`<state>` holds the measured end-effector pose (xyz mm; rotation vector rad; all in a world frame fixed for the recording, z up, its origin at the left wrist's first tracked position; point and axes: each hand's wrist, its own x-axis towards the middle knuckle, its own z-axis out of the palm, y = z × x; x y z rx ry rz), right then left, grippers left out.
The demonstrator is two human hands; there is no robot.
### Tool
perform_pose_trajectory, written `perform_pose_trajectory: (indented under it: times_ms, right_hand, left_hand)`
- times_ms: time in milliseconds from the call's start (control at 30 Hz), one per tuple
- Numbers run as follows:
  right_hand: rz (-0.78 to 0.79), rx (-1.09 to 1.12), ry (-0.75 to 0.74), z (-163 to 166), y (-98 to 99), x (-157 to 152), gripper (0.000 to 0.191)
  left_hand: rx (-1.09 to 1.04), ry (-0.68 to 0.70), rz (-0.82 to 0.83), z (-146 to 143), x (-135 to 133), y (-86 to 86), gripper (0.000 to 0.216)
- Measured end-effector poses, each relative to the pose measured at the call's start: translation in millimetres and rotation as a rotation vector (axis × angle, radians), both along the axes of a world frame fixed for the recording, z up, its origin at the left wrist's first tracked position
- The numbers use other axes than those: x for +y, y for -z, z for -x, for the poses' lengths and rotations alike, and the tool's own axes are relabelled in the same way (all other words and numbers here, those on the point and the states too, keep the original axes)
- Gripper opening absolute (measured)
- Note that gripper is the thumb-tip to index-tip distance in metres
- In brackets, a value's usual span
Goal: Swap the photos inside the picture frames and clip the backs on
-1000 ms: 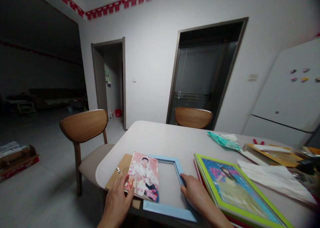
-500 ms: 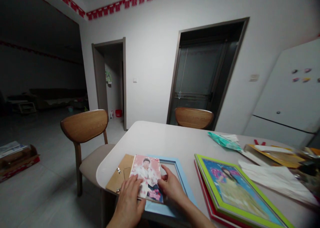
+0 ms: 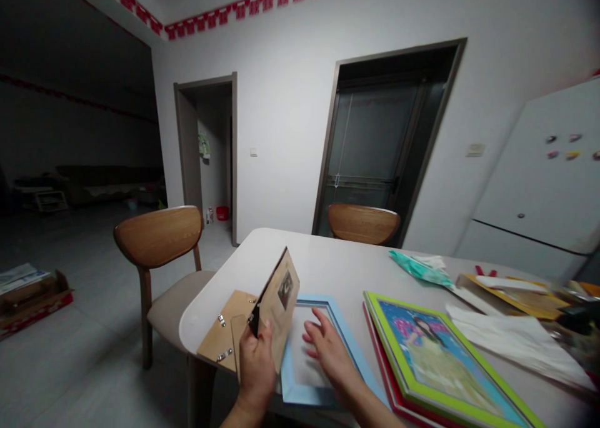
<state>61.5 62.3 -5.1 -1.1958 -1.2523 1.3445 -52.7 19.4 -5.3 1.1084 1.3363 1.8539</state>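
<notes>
My left hand (image 3: 257,359) grips the lower edge of a photo panel (image 3: 280,306). The panel is tilted steeply up, showing a beige face with a small dark picture on it. To its left, a brown frame backing board (image 3: 213,340) with metal clips lies on the table corner, partly hidden by the panel and hand. My right hand (image 3: 325,350), fingers apart and holding nothing, is over the light blue picture frame (image 3: 300,393), which lies flat. Whether it touches the frame's inside I cannot tell.
Right of the blue frame, a green picture frame (image 3: 407,378) lies on a red one (image 3: 382,353) on the white table (image 3: 300,253). Beyond are a teal-and-white packet (image 3: 417,268), white paper (image 3: 515,337) and a yellow envelope (image 3: 506,290). Wooden chairs (image 3: 162,228) stand around the table.
The photo panel, lying pink side up under both hands before, is now raised and turned by my left hand. My right hand has let go of it.
</notes>
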Motion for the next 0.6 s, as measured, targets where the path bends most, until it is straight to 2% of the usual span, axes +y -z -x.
perform_pose_trajectory:
  times_ms: [67,133,200,300,400,500,600]
  right_hand:
    - [0.078,0.097,-0.014,-5.5,7.4,2.6,0.066]
    - [0.016,0.139,-0.014,-14.2,7.1,7.9,0.063]
    - [-0.065,0.046,0.031,-28.4,2.4,17.6,0.058]
    - [-0.123,-0.254,0.137,-55.2,-2.9,37.2,0.055]
    - [-0.181,-0.508,0.098,-71.9,0.2,50.8,0.052]
    - [-0.236,-0.625,0.028,-69.5,7.9,52.7,0.050]
    - [-0.265,-0.686,0.037,-59.6,12.8,50.6,0.049]
  left_hand:
    - [-0.151,0.086,0.032,-9.5,-0.2,4.3,0.039]
    - [-0.214,0.179,0.054,-17.4,-0.4,11.2,0.044]
    - [-0.174,0.224,0.069,-20.5,-1.1,18.0,0.050]
    - [0.102,0.199,0.120,-16.2,-5.1,25.7,0.061]
    - [0.520,0.259,0.206,-9.3,-12.3,30.9,0.064]
    - [0.812,0.378,0.264,-6.5,-19.1,32.3,0.065]
    - [0.954,0.414,0.317,-6.5,-22.5,28.1,0.059]
